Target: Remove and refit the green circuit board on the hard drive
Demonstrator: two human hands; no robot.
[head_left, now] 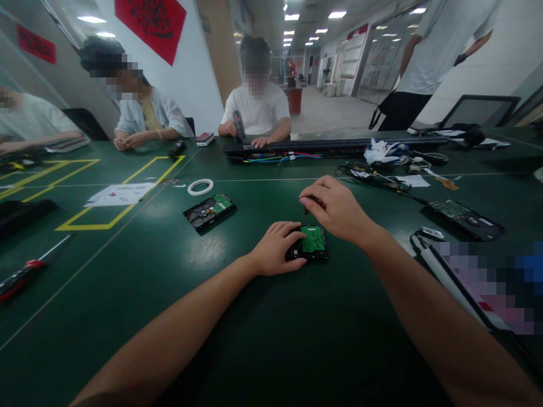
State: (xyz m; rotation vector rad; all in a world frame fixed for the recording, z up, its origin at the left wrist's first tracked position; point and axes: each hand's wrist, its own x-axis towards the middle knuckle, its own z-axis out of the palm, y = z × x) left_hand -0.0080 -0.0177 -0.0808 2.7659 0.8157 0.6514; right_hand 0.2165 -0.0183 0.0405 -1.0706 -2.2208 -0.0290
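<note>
A hard drive (314, 239) lies on the green table with its green circuit board facing up. Fingers of my left hand (276, 249) are spread over its left side, gripping it against the tabletop and covering that part. Just above the drive's far edge, my right hand (335, 209) is closed in a pinch. Between thumb and fingers sits a short dark tool (306, 211), mostly hidden, pointing down; its exact kind is unclear. Further left rests another hard drive (210, 212), its round motor part and green board showing.
A white ring (200, 187), perhaps a tape roll, lies at left. At far left is a red-and-black screwdriver (25, 276). A third drive (464, 217) is at right, near cables (367, 175). Across the table, a person (257, 107) holds a power screwdriver (238, 125) beside a long black bar (331, 148).
</note>
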